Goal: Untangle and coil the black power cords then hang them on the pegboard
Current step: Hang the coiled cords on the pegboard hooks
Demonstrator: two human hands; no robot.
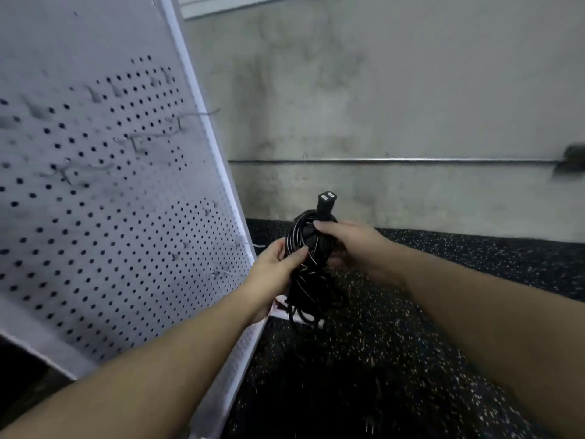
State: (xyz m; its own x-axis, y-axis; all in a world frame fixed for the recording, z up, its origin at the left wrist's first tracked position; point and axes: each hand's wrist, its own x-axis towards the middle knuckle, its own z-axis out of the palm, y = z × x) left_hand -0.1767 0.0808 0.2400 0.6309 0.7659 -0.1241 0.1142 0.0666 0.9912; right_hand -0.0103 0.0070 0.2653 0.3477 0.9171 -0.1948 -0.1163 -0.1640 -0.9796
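You hold the cord bundle (pixel 308 248) gripped between left hand (pixel 278 264) and right hand (pixel 345 240), plugs up, long axis vertical; the pegboard (pixel 110 185) hooks lie up-left, nearer your left hand.

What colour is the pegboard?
Pale grey-white pegboard with dark holes, in the head view.

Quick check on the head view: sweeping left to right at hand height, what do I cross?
Pegboard → left hand → bundle of black power cords → right hand → speckled black floor mat. Both hands have a grip on the bundle, its paired connectors sticking up above.
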